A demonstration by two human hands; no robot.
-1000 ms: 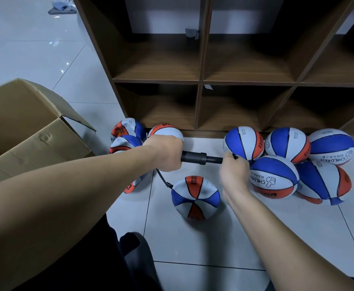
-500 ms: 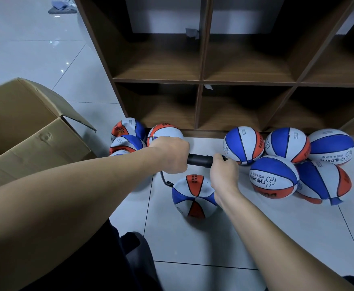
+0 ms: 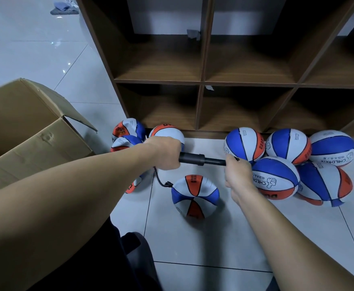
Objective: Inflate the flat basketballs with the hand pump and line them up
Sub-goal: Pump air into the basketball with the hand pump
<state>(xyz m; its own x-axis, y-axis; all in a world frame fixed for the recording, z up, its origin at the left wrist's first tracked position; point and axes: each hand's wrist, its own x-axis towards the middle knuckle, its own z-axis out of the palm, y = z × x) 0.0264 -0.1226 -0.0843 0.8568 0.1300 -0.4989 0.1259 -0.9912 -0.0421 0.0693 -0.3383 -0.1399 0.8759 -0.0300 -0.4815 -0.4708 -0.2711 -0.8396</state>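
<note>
Ball under inflation [image 3: 195, 196] is sitting on the floor tiles, between the person's forearms, apart from both ball groups. Its panels are looking faceted and slightly sunken, so I am judging it only partly filled.

Hose [image 3: 160, 181] is running from its left side up to the hand pump [image 3: 201, 159], which is being held level above it. Left hand [image 3: 165, 153] is wrapping closed around the pump barrel end. Right hand [image 3: 236, 174] is closing in a fist on the handle end, with the narrow rod showing between barrel and fist, so the pump is partway through a stroke.

Progress: five round balls [image 3: 287, 162] are resting in a loose cluster at right, touching one another against the shelf base; these are appearing full but not lined up. Flat balls [image 3: 127, 136] are lying at left, partly hidden behind the left arm; I am counting at least three, exact number unclear. Remaining, by my judgement: finishing this ball, pumping the left group, then arranging the row.

Containers: cardboard box [image 3: 35, 131] is standing open at far left; its inside is not showing. Wooden shelf unit [image 3: 202, 82] is showing no balls in its visible compartments, only a scrap of tape on two dividers.
</note>
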